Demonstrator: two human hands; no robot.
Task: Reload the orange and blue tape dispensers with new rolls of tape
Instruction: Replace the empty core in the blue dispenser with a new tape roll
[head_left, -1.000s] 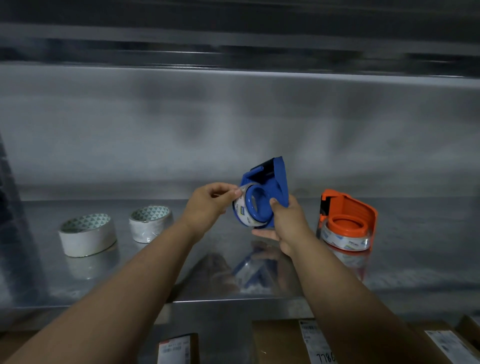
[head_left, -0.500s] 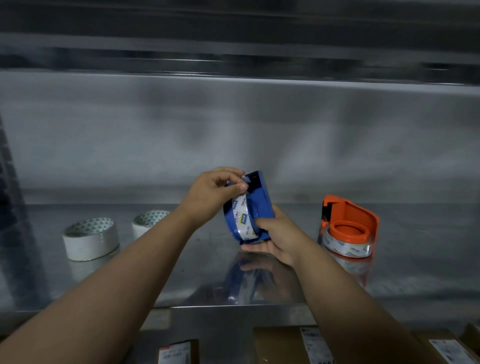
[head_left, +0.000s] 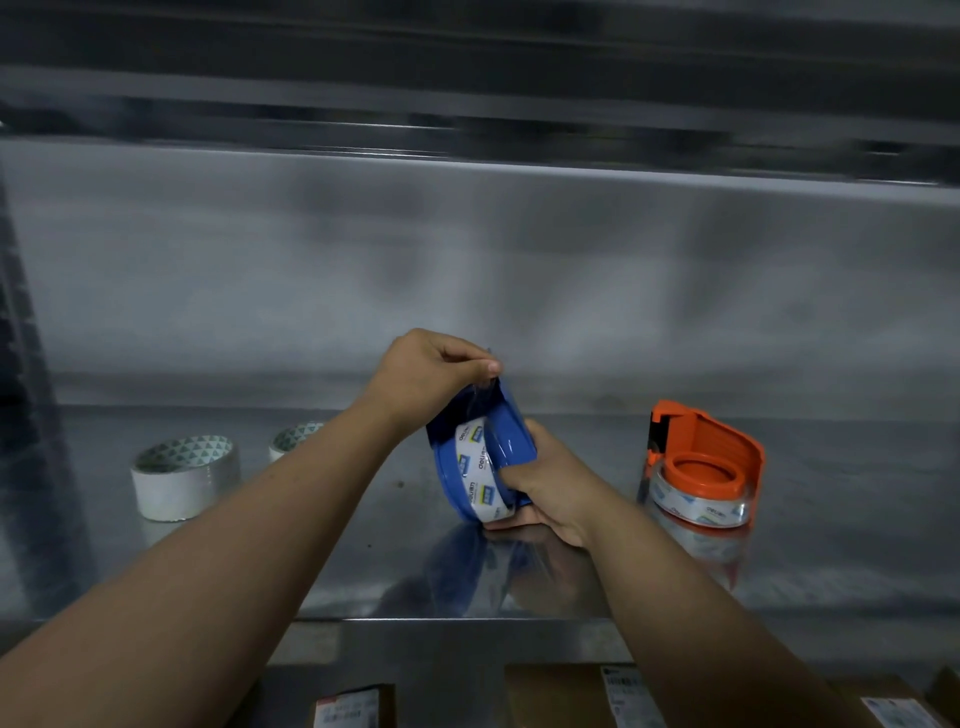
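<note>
Right hand (head_left: 550, 483) has a closed grip on the blue plastic tape dispenser (head_left: 480, 457); above that grip, left hand (head_left: 431, 371) pinches its clear tape end (head_left: 480, 395).

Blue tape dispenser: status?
Right hand grips blue plastic tape dispenser, roll seated. Left hand pinches clear tape end at top. Nothing in the way.

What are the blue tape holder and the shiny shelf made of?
The blue dispenser looks like smooth, glossy plastic: solid colour with soft highlights. The shelf looks like polished metal, probably steel: grey, and it mirrors the hands and dispensers.
</note>
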